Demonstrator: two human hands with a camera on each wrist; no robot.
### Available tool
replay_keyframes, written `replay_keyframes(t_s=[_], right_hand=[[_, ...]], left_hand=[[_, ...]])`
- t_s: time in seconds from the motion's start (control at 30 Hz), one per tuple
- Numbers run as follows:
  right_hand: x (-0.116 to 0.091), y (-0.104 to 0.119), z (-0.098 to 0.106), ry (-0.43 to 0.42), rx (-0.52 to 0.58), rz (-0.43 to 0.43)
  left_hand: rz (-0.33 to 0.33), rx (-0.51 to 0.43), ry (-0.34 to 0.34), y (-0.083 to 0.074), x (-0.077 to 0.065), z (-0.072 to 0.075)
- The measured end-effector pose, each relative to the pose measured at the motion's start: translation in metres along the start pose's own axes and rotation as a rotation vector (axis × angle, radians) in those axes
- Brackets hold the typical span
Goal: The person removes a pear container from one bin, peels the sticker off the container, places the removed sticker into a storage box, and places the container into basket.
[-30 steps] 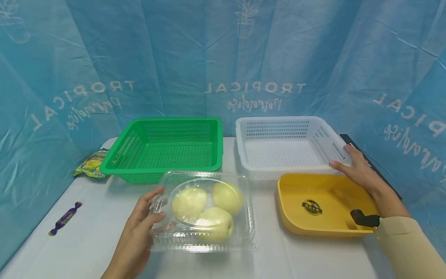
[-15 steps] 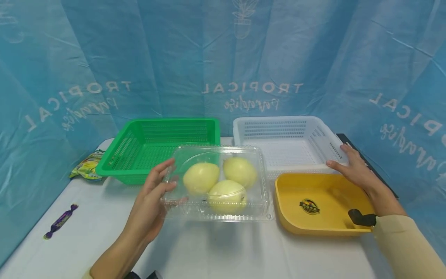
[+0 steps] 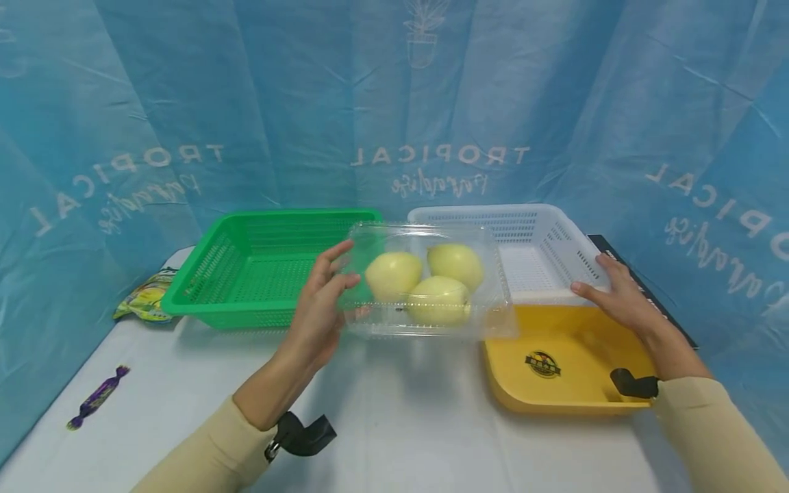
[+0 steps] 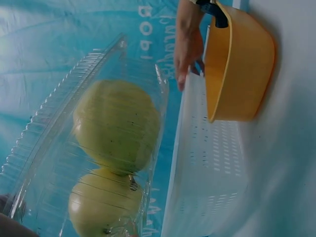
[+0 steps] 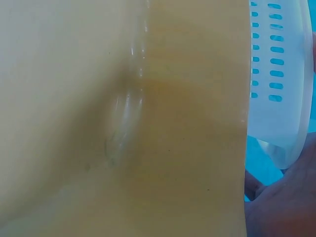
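My left hand (image 3: 320, 308) holds a clear plastic clamshell box (image 3: 425, 329) by its left side, thumb over the lid and fingers around and under the edge. It is raised above the table, tilted, and overlaps the green and white baskets in the head view. Inside lie three pale yellow-green round fruits (image 3: 394, 275); two fruits (image 4: 116, 128) fill much of the left wrist view. My right hand (image 3: 622, 294) grips the front right corner of the white basket (image 3: 533, 268), thumb on the front rim, fingers over the right one. The right wrist view shows mostly the yellow basin (image 5: 192, 148).
The green basket (image 3: 222, 316) stands at the back left, beside a yellow-green packet (image 3: 148, 298). A purple wrapped candy (image 3: 98, 398) lies on the white table (image 3: 425, 424) at left. The yellow basin stands before the white basket. A black strip (image 3: 647, 294) lies along the right.
My left hand has lifted the box of fruits and carried it rightward and away from me, from the green basket's front towards the white basket. My right hand stays at the white basket's corner.
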State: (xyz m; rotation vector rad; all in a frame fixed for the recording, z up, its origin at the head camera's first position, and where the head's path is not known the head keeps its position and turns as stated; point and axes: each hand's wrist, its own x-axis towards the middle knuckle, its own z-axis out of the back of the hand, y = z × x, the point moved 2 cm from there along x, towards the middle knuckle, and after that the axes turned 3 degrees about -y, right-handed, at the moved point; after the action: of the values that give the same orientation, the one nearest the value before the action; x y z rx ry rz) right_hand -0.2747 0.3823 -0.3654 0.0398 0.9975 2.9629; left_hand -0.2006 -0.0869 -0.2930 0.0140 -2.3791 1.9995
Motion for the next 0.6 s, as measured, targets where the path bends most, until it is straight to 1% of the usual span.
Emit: replay_keyframes(t_s=[0.07,0.17,0.43,0.6], right_hand=[[0.0,-0.001,0.0,-0.007,-0.006,-0.003],[0.002,-0.001,0.001,-0.015,-0.01,0.015],[0.002,-0.001,0.003,-0.032,-0.023,0.044],[0.001,0.001,0.001,-0.027,-0.023,0.048]], left_hand=[[0.009,-0.006,-0.004,0.002,0.007,-0.007],[0.011,-0.012,-0.012,0.005,0.016,-0.015],[-0.004,0.003,-0.046,0.012,0.043,-0.037],[0.017,0.005,-0.073,0.02,0.059,-0.049]])
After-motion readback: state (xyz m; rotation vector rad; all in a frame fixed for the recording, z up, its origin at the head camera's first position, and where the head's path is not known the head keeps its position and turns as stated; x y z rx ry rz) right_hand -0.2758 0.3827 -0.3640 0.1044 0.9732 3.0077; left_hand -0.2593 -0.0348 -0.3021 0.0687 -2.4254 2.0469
